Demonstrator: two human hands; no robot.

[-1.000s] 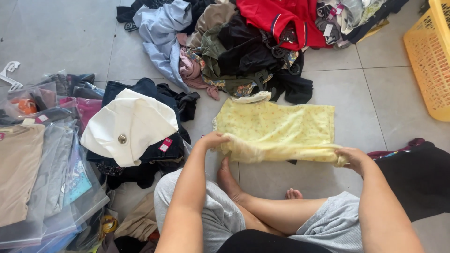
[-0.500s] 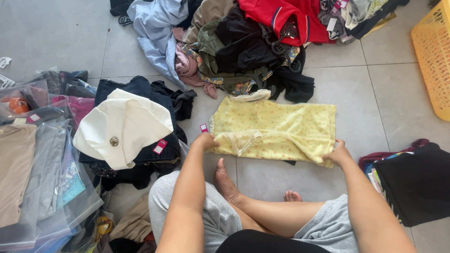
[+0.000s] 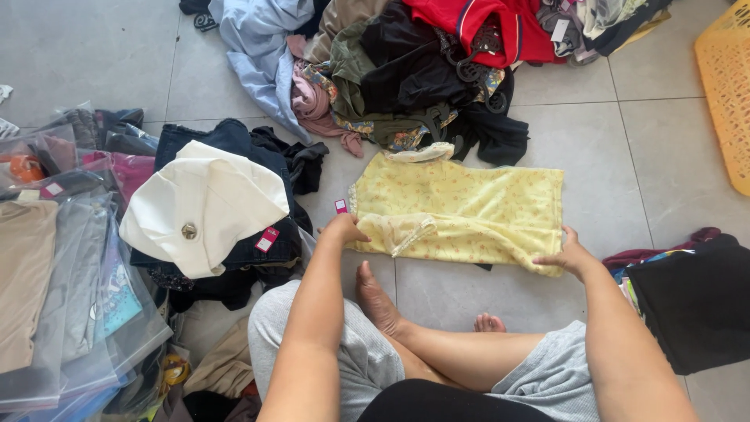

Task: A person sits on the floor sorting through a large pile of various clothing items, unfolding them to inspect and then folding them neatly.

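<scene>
Two hands, well apart, press flat on one yellow garment point(image 3: 461, 211) spread on the floor tiles point(image 3: 641, 148): left hand point(image 3: 344, 229) at its left edge, right hand point(image 3: 566, 256) at its right corner. Long axis runs hand to hand; neither grips.

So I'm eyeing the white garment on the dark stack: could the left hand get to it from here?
Probably yes. The left hand rests on the yellow cloth's corner, the white garment lies uncovered right beside it, and nothing stands between them.
</scene>
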